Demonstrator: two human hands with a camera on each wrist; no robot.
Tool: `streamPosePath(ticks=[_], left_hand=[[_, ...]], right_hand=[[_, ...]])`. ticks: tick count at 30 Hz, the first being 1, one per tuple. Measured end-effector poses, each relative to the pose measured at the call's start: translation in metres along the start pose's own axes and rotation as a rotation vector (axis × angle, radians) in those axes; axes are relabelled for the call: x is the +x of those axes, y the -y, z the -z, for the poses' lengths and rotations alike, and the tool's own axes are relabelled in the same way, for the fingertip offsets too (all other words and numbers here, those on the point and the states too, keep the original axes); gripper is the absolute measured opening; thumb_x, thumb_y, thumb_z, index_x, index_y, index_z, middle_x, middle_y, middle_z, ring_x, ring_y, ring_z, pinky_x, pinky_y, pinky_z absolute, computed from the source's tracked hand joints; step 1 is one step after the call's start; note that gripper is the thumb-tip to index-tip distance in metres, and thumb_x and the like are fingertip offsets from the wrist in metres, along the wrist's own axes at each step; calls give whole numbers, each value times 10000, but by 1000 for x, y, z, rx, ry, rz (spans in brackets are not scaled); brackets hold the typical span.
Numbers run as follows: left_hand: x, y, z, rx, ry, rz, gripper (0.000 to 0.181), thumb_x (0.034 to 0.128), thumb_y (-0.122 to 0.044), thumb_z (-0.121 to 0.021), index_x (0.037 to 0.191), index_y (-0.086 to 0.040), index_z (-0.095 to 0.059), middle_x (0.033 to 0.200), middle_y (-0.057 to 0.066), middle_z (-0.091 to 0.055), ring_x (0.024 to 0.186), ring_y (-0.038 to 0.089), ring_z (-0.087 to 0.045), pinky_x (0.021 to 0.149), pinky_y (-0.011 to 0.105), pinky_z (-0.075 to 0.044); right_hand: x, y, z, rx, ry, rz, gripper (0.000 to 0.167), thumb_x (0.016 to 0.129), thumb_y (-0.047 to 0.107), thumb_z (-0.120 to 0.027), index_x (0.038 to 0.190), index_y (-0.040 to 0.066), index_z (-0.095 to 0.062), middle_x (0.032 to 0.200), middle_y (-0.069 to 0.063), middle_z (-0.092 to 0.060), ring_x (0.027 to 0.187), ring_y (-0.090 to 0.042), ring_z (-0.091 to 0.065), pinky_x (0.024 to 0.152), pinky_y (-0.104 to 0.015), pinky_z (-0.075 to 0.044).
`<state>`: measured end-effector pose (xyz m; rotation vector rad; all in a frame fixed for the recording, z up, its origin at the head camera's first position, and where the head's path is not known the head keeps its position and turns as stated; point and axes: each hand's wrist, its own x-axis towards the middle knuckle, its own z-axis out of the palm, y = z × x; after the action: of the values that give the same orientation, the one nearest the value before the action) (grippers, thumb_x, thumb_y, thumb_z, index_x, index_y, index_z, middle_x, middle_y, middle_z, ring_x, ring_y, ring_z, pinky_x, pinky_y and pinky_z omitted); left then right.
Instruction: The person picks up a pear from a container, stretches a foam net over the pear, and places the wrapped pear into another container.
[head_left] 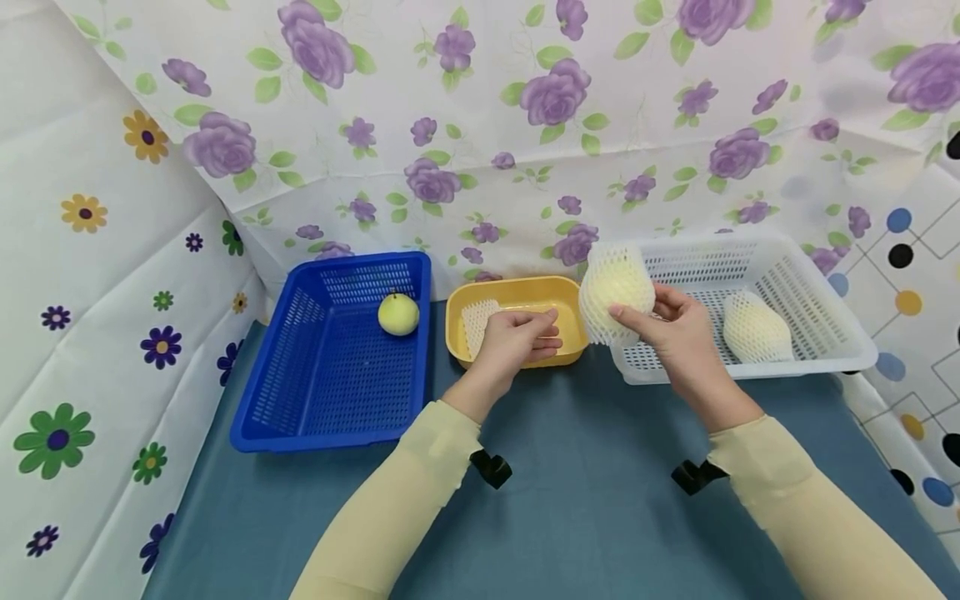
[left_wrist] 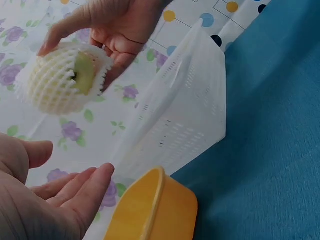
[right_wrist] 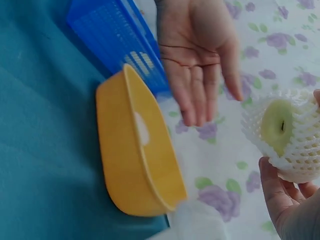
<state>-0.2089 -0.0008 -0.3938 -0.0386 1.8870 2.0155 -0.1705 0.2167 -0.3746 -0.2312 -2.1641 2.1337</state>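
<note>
My right hand (head_left: 678, 333) grips a pear (head_left: 621, 287) wrapped in a white foam net, held up over the left end of the white basket. Green-yellow skin and the stem show through the net's open end in both wrist views. My left hand (head_left: 517, 340) is raised above the yellow tray (head_left: 459, 354), fingers extended and holding nothing, apart from the wrapped pear. A loose foam net (head_left: 477, 323) lies in the tray's left part. One bare pear (head_left: 398, 314) sits in the blue basket (head_left: 330, 436); another net-wrapped pear (head_left: 756, 327) lies in the white basket (head_left: 825, 362).
The blue basket stands left, the yellow tray in the middle and the white basket right, all near the flowered back sheet (head_left: 450, 125). Blue-green cloth (head_left: 585, 500) covers the table in front of them. Patterned sheets also hang at both sides.
</note>
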Motion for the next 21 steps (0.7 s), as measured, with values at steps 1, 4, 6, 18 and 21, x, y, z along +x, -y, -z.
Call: streamPosePath(ticks=[1, 4, 6, 18, 21], left_hand=[[2, 1, -2, 7, -1, 8, 377, 836, -353, -690, 1054, -46, -688, 1034, 178, -679, 929, 289, -689, 772, 346, -578], [6, 3, -9, 29, 0, 27, 366, 843, -324, -690, 1055, -26, -683, 1043, 194, -676, 925, 300, -687, 765, 349, -579], [9, 4, -14, 31, 9, 40, 347, 846, -299, -691, 1047, -15, -679, 1063, 220, -664, 939, 329, -679, 772, 362, -576], [20, 18, -43, 135, 60, 102, 312, 832, -287, -708, 1005, -27, -702, 899, 128, -708, 858, 286, -703, 713, 329, -588], [22, 21, -48, 132, 70, 125, 285, 816, -279, -723, 979, -46, -709, 849, 80, -705, 839, 275, -707, 701, 319, -589]], right_hand=[[1, 2, 3, 9, -8, 2, 587, 744, 265, -793, 1241, 103, -526, 1041, 32, -652, 892, -73, -643, 693, -182, -557], [3, 6, 12, 21, -37, 13, 589, 746, 264, -792, 1243, 99, -522, 1032, 24, -645, 867, -69, -643, 662, -177, -553], [5, 9, 18, 34, -54, 25, 580, 747, 251, -791, 1240, 99, -528, 1022, 21, -642, 849, -68, -642, 635, -178, -548], [18, 13, 53, 101, -135, 68, 555, 720, 174, -812, 1208, 89, -561, 1033, 12, -638, 855, -79, -638, 575, -175, -533], [22, 12, 64, 114, -146, 58, 555, 717, 171, -813, 1205, 90, -562, 1009, 22, -646, 839, -70, -635, 552, -178, -518]])
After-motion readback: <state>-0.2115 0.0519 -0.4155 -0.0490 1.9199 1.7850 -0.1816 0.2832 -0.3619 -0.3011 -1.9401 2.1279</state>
